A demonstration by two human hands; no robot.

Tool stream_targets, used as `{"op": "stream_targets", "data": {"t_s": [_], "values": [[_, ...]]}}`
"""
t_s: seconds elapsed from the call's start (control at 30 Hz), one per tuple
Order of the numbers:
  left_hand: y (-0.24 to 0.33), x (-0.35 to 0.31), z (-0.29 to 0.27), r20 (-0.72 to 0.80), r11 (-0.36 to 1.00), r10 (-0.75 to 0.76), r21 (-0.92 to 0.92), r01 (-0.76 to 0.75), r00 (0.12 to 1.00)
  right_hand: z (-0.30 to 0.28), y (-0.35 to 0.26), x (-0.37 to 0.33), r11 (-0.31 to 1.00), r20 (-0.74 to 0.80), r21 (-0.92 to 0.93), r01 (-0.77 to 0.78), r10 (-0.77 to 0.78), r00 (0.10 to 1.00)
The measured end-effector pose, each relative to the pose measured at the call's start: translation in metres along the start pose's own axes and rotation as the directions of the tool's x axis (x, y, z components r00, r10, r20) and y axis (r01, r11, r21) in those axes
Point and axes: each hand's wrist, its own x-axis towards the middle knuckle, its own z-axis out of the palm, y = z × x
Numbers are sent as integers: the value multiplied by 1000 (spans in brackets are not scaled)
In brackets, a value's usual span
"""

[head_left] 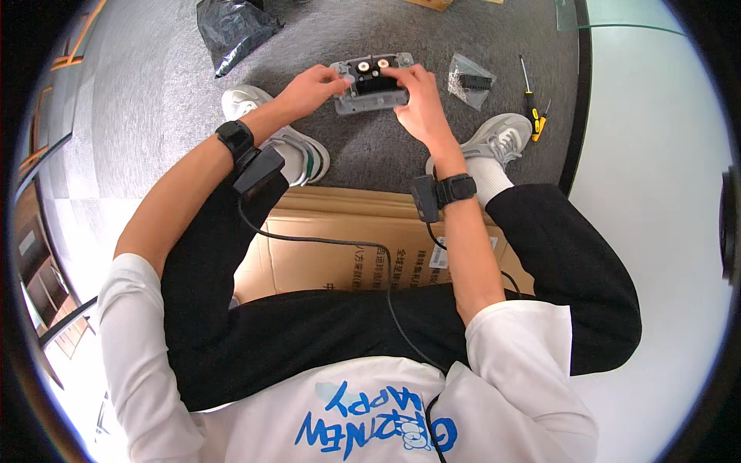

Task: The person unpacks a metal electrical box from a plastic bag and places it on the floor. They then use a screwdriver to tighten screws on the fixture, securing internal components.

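A grey plastic housing sits on the carpet between my feet. Inside it shows a black part with two small round whitish discs, side by side. My left hand is closed on the left end of the housing, thumb and fingers at its edge. My right hand is at the right end, its index finger reaching over the black part near the right disc and its thumb low at the housing's side. Those fingers are bent around the casing, partly hiding that end.
Right of the housing lies a clear plastic bag with a dark part inside. Two screwdrivers with yellow-and-black handles lie beside my right shoe. A black plastic bag is at the far left. Cardboard lies under my legs; cables run from both wrists.
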Motion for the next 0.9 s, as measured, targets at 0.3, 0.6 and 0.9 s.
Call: {"op": "stream_targets", "data": {"t_s": [0.3,0.6,0.9], "values": [[15,-9,7,56,996,7,86,-12,998,7,10,-18,998,9,51,-42,41,999],[1,-6,9,-3,953,88,-290,-85,996,-40,36,-14,840,-100,507,-192,278,955],[17,4,35,-18,942,9,-334,-15,1000,-185,134,20,835,-213,8,-550,538,815]]}}
